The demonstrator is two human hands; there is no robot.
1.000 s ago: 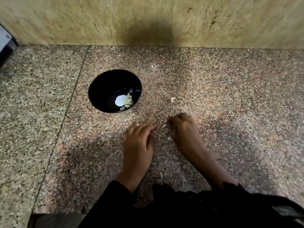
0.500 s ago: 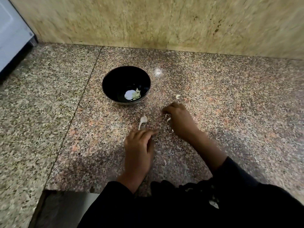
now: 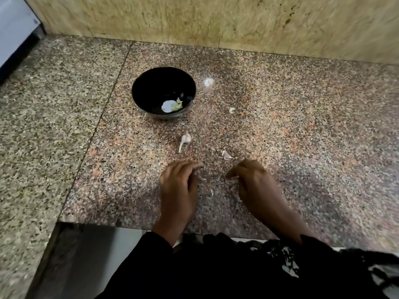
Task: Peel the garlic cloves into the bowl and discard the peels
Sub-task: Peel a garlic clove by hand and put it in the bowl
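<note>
Now both hands [image 3: 218, 182] drawn back — garlic stem [image 3: 185, 140] uncovered, peel [image 3: 226, 155] exposed.

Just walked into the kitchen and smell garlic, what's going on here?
A person is peeling garlic at a granite counter. A few peeled cloves lie in the black bowl. An unpeeled clove with a stem and bits of peel lie on the counter between the bowl and the hands. The left hand and right hand rest low on the counter; whether either holds anything cannot be told.

Fingertips of both hands [image 3: 218, 186] blurred
</note>
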